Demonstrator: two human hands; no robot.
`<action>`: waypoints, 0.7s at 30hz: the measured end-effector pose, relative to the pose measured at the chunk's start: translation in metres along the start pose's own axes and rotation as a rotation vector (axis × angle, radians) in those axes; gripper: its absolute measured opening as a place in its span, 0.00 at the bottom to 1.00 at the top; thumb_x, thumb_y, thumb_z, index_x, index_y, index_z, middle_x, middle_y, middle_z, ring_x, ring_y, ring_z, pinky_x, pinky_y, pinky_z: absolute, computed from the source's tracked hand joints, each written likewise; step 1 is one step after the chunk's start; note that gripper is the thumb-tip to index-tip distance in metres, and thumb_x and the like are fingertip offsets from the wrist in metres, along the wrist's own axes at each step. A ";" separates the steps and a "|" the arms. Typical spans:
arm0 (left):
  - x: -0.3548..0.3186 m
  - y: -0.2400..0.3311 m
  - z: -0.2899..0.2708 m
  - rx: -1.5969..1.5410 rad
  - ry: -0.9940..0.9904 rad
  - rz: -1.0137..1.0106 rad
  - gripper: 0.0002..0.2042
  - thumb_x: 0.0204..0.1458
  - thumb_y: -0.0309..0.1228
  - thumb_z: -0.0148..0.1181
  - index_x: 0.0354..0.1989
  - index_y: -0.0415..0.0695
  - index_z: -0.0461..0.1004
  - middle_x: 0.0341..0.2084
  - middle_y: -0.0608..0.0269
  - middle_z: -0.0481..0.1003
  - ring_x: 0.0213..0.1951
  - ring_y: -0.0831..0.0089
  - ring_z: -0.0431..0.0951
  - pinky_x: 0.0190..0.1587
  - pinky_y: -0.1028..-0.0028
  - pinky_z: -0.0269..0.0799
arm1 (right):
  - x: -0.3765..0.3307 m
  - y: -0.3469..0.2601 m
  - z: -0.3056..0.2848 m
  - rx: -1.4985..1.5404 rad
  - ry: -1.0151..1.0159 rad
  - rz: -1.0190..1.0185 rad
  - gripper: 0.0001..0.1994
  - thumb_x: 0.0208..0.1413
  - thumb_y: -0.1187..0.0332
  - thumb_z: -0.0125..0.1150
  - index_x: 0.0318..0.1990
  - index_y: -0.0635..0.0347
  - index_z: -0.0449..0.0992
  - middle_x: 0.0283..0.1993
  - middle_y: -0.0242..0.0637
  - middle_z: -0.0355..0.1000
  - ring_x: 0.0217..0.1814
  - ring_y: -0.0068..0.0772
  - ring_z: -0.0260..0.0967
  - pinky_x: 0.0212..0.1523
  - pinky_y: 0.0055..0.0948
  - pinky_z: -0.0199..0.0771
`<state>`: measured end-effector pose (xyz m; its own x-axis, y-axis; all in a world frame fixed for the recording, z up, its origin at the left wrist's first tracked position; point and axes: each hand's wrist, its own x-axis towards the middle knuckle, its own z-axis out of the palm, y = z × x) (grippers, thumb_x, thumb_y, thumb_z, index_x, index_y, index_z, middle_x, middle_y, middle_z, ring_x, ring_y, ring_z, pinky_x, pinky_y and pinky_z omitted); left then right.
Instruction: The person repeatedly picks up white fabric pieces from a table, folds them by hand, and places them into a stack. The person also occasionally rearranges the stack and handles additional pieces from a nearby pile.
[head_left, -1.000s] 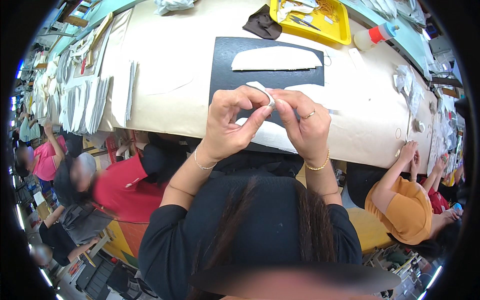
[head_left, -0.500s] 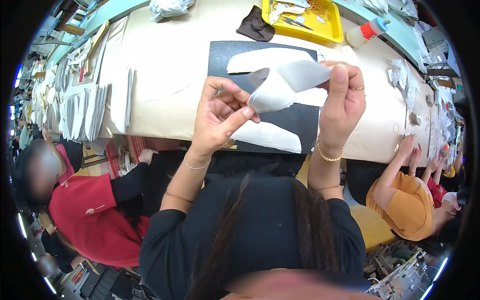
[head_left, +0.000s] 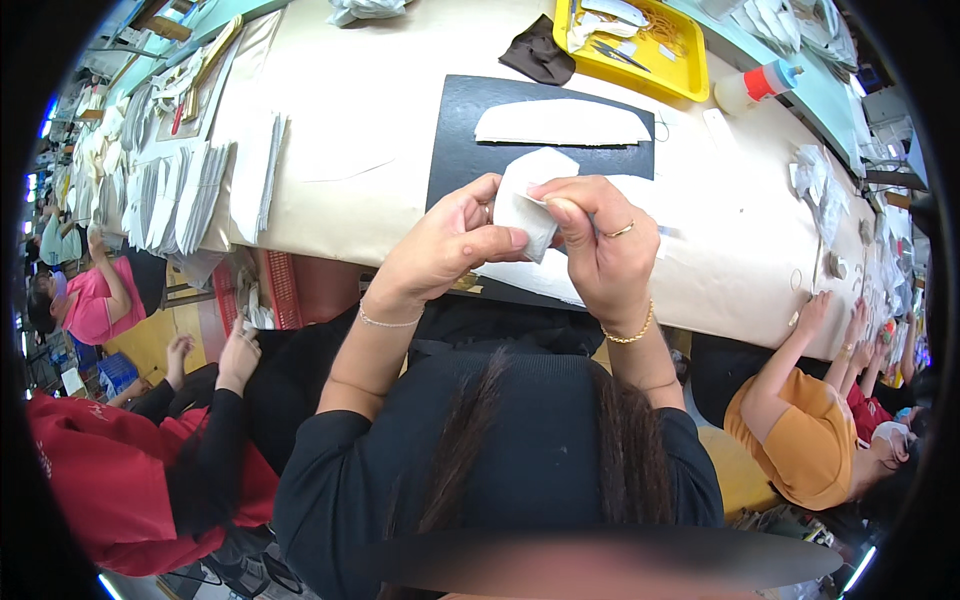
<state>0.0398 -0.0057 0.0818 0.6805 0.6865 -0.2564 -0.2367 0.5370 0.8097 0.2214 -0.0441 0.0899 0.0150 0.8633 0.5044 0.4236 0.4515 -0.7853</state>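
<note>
Both hands mid-frame, left hand and right hand pinched shut on small white fabric piece above black mat; best kept taut, edges aligned, thumbs close; yellow tray upper right.

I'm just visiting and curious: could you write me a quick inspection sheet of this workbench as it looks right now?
Surface: long beige table with a black mat.
Job's things: small white fabric piece, pinched between both hands above the mat.
Clutter: long white piece, yellow tray, red-capped bottle, stacked white pieces, dark brown cloth.
Hands: left hand and right hand both grip the fabric.
Cables: nothing seen.
Surroundings: other workers sit on both sides.
</note>
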 end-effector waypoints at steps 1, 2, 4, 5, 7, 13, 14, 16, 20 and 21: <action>0.000 0.000 0.000 -0.020 0.012 -0.043 0.21 0.57 0.34 0.63 0.53 0.36 0.64 0.43 0.57 0.75 0.46 0.73 0.79 0.51 0.71 0.77 | 0.000 0.001 0.001 -0.004 0.015 -0.029 0.05 0.54 0.75 0.65 0.35 0.62 0.75 0.33 0.38 0.78 0.29 0.34 0.77 0.27 0.26 0.75; 0.000 -0.001 -0.001 -0.048 0.011 -0.052 0.20 0.57 0.32 0.62 0.53 0.36 0.64 0.43 0.57 0.75 0.46 0.73 0.79 0.50 0.72 0.77 | 0.000 0.002 0.002 -0.025 0.013 -0.063 0.05 0.54 0.74 0.66 0.35 0.62 0.75 0.33 0.38 0.78 0.29 0.34 0.78 0.28 0.27 0.76; 0.000 -0.004 -0.005 -0.154 0.013 -0.051 0.22 0.56 0.29 0.62 0.56 0.35 0.63 0.45 0.56 0.75 0.46 0.73 0.79 0.50 0.73 0.78 | 0.000 0.005 0.006 -0.088 0.000 -0.201 0.06 0.53 0.73 0.67 0.35 0.61 0.75 0.33 0.37 0.78 0.32 0.35 0.79 0.31 0.29 0.77; 0.002 -0.006 -0.008 -0.232 0.017 -0.041 0.24 0.55 0.28 0.62 0.58 0.35 0.62 0.46 0.56 0.75 0.46 0.73 0.79 0.50 0.73 0.78 | 0.000 0.007 0.007 -0.127 -0.010 -0.268 0.07 0.52 0.72 0.67 0.36 0.60 0.75 0.34 0.37 0.79 0.33 0.35 0.79 0.33 0.29 0.78; 0.002 -0.011 -0.013 -0.299 0.018 0.003 0.28 0.54 0.30 0.64 0.61 0.34 0.61 0.48 0.56 0.74 0.48 0.73 0.79 0.50 0.74 0.78 | -0.003 0.008 0.010 -0.158 -0.025 -0.338 0.09 0.51 0.69 0.69 0.37 0.59 0.76 0.36 0.37 0.79 0.40 0.38 0.80 0.39 0.32 0.79; 0.001 -0.023 -0.011 -0.086 0.080 0.173 0.29 0.56 0.39 0.67 0.58 0.33 0.64 0.44 0.56 0.76 0.43 0.73 0.81 0.47 0.76 0.79 | -0.005 0.010 0.007 -0.059 -0.105 -0.322 0.18 0.48 0.63 0.72 0.45 0.58 0.76 0.46 0.39 0.79 0.50 0.45 0.77 0.51 0.42 0.76; 0.000 -0.022 -0.009 -0.044 0.077 0.173 0.27 0.56 0.38 0.66 0.57 0.33 0.65 0.43 0.56 0.77 0.41 0.73 0.81 0.46 0.77 0.79 | -0.004 0.012 0.007 -0.134 -0.078 -0.303 0.20 0.48 0.63 0.72 0.48 0.58 0.76 0.47 0.39 0.78 0.52 0.45 0.77 0.53 0.44 0.75; -0.005 -0.018 -0.005 0.071 0.084 0.163 0.10 0.62 0.28 0.58 0.48 0.35 0.73 0.39 0.61 0.79 0.43 0.80 0.79 0.43 0.79 0.75 | -0.002 0.015 0.003 -0.273 -0.127 -0.230 0.18 0.50 0.65 0.71 0.49 0.58 0.78 0.46 0.39 0.79 0.47 0.44 0.79 0.47 0.38 0.77; -0.010 -0.010 0.007 0.285 0.092 0.117 0.13 0.61 0.31 0.60 0.46 0.32 0.74 0.34 0.57 0.80 0.35 0.75 0.82 0.37 0.79 0.77 | -0.007 0.019 -0.005 0.048 -0.080 0.100 0.10 0.58 0.67 0.65 0.41 0.64 0.82 0.32 0.40 0.80 0.27 0.36 0.78 0.27 0.24 0.74; -0.011 -0.008 0.011 0.306 0.115 0.074 0.13 0.61 0.31 0.60 0.46 0.31 0.74 0.33 0.56 0.80 0.35 0.75 0.82 0.37 0.78 0.77 | -0.010 0.019 -0.006 0.077 -0.043 0.142 0.10 0.59 0.66 0.64 0.40 0.65 0.82 0.30 0.40 0.79 0.26 0.35 0.76 0.26 0.25 0.72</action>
<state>0.0413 -0.0232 0.0836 0.5825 0.7781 -0.2351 -0.0513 0.3238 0.9447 0.2349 -0.0450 0.0719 0.0302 0.9277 0.3721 0.3497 0.3390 -0.8734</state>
